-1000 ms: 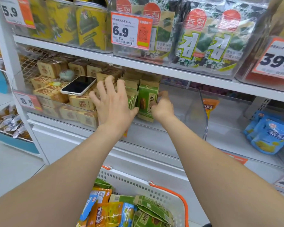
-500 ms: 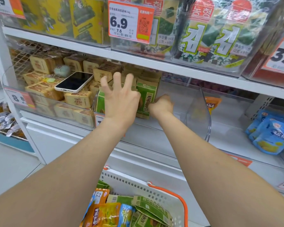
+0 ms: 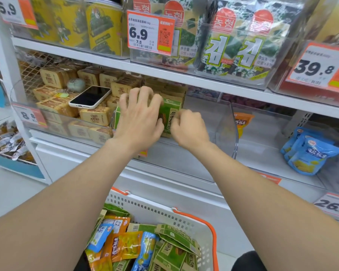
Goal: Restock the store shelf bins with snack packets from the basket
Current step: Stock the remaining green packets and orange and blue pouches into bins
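Left hand (image 3: 139,118) fingers curled over green paper snack packets (image 3: 118,119) standing in clear plastic shelf bin (image 3: 225,122), likely bracing row upright; right hand (image 3: 190,128) pinches front packet (image 3: 172,116) edge to square it; white orange-handled basket (image 3: 164,211) below holds more

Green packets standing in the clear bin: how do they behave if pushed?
Likely to tip: the green packets stand on edge with bare bin floor to their right, and the left hand curls over their tops. Probably light and floppy: like ones in the basket lie creased and bent.
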`<state>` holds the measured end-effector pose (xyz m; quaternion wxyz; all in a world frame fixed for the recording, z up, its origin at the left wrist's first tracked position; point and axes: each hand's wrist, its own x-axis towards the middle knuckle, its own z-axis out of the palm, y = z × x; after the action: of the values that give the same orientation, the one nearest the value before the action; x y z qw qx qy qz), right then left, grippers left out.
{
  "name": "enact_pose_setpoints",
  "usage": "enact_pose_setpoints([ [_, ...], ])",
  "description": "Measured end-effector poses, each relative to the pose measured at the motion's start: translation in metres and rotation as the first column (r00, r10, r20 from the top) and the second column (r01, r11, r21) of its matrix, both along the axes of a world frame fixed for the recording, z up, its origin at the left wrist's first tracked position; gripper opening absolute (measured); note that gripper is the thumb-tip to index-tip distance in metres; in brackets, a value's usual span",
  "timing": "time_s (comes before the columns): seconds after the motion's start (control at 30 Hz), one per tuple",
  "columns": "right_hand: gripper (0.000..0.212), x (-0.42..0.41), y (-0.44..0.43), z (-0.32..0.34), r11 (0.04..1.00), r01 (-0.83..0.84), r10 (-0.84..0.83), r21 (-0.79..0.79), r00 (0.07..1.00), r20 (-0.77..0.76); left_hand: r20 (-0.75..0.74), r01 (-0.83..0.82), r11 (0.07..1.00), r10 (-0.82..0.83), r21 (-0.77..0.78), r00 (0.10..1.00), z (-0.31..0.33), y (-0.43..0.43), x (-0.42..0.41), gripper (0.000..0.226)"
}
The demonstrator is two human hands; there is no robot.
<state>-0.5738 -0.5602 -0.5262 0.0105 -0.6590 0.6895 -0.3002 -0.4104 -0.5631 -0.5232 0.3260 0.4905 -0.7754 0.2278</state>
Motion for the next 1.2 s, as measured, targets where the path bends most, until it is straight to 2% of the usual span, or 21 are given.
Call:
enact_pose_setpoints([
  [0.07,0.022,0.002,0.023,0.001,0.984,-0.155,0.129,-0.091,0.962,-0.241,-0.063,0.071,0.997,-0.071,-0.004,0.995,0.005,0.011,0.005,0.025],
  [0.1,0.021,0.002,0.034,0.001,0.965,-0.246,0.205,-0.093,0.925,-0.32,-0.143,0.079,0.996,-0.071,0.05,0.987,0.007,0.017,0.008,0.021],
  [0.17,0.021,0.005,0.051,-0.002,0.919,-0.391,0.343,-0.05,0.856,-0.387,-0.337,0.044,0.971,0.039,0.236,0.941,0.009,0.025,0.013,0.021],
  [0.2,0.021,0.007,0.057,-0.004,0.9,-0.435,0.394,-0.005,0.819,-0.417,-0.368,0.023,0.939,0.112,0.342,0.923,0.008,0.028,0.016,0.021],
  [0.27,0.018,0.012,0.066,-0.009,0.865,-0.486,0.472,0.123,0.706,-0.528,-0.297,0.046,0.847,0.134,0.53,0.945,0.0,0.033,0.024,0.022],
  [0.33,0.016,0.017,0.073,-0.015,0.83,-0.508,0.531,0.232,0.589,-0.609,-0.164,0.089,0.679,0.047,0.728,0.985,-0.009,0.035,0.031,0.017],
  [0.4,0.014,0.024,0.079,-0.024,0.802,-0.494,0.593,0.335,0.593,-0.545,-0.019,0.046,0.476,-0.062,0.878,0.998,-0.018,0.035,0.036,0.016],
  [0.5,0.022,0.034,0.08,-0.044,0.695,-0.422,0.697,0.583,0.594,-0.402,0.151,-0.108,0.22,-0.188,0.969,0.971,-0.027,0.037,0.038,0.025],
  [0.6,0.03,0.04,0.076,-0.074,0.579,-0.318,0.771,0.751,0.514,-0.376,0.234,-0.217,0.1,-0.228,0.971,0.945,-0.035,0.037,0.031,0.035],
  [0.67,0.031,0.046,0.072,-0.099,0.518,-0.257,0.802,0.816,0.476,-0.36,0.271,-0.259,0.079,-0.252,0.963,0.929,-0.039,0.034,0.026,0.039],
  [0.83,0.049,0.063,0.073,-0.151,0.337,-0.247,0.908,0.908,0.339,-0.245,0.27,-0.239,0.137,-0.296,0.961,0.916,-0.039,0.025,0.014,0.04],
  [0.93,0.064,0.069,0.076,-0.177,0.236,-0.202,0.934,0.951,0.316,-0.165,0.266,-0.234,0.135,-0.334,0.963,0.904,-0.041,0.022,0.008,0.04],
  [1.0,0.065,0.074,0.081,-0.188,0.177,-0.16,0.953,0.971,0.276,-0.128,0.265,-0.23,0.138,-0.365,0.963,0.893,-0.044,0.02,0.003,0.04],
  [1.1,0.053,0.08,0.085,-0.2,0.179,-0.164,0.97,0.97,0.193,-0.146,0.265,-0.228,0.139,-0.397,0.964,0.879,-0.049,0.016,-0.004,0.04],
  [1.2,0.025,0.086,0.088,-0.205,0.275,-0.257,0.961,0.926,0.085,-0.262,0.242,-0.202,0.142,-0.379,0.969,0.893,-0.046,0.017,-0.007,0.044],
])
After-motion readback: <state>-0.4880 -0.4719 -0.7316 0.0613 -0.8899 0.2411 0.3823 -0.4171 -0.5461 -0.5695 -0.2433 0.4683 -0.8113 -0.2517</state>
